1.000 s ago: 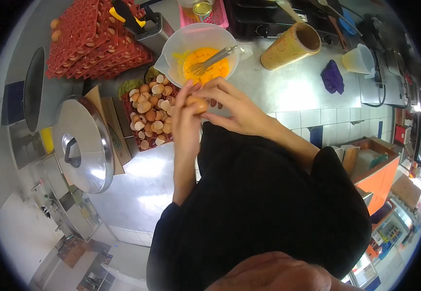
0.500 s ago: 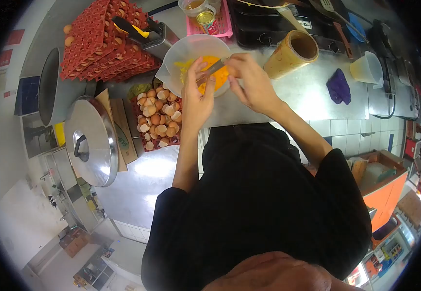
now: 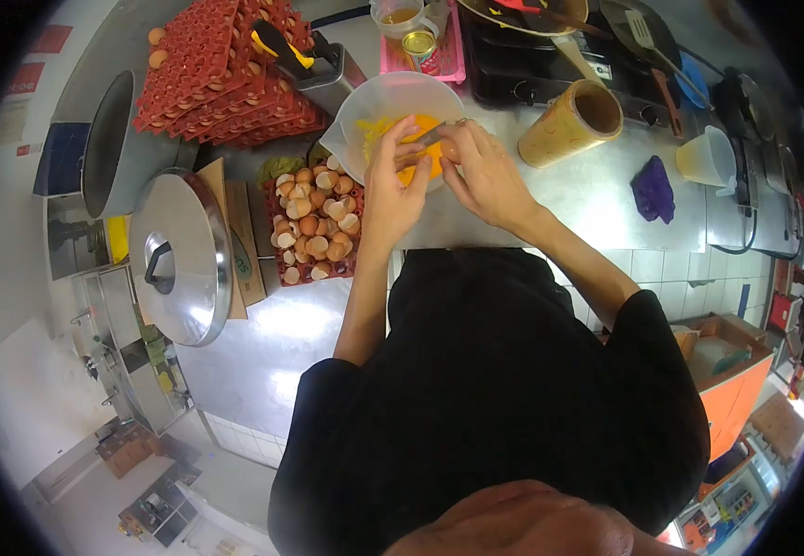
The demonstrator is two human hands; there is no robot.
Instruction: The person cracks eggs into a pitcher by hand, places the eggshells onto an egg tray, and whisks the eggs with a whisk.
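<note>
Above the near edge of a translucent bowl [image 3: 349, 116] holding orange-yellow egg, my left hand [image 3: 394, 190] has its fingers curled and its thumb set apart. Something small between them is too hidden to make out. Close by on the right, my right hand [image 3: 494, 181] pinches a brown eggshell [image 3: 448, 149], partly covered by the fingers. A whisk's grey handle [image 3: 437, 135] crosses the bowl behind both hands. Left of the bowl, broken eggshells [image 3: 309, 225] fill a red tray [image 3: 307, 278].
Stacked red egg trays [image 3: 189, 83] and a utensil holder [image 3: 335, 79] stand at the back left, above a large metal lid [image 3: 182, 259]. To the right are a yellowish cylinder [image 3: 555, 134], a purple cloth [image 3: 652, 190], a plastic jug [image 3: 706, 159] and a black stove [image 3: 504, 69].
The egg held between both hands a second ago is no longer seen whole. Both hands have moved forward over the bowl and slightly apart. The view has shifted.
</note>
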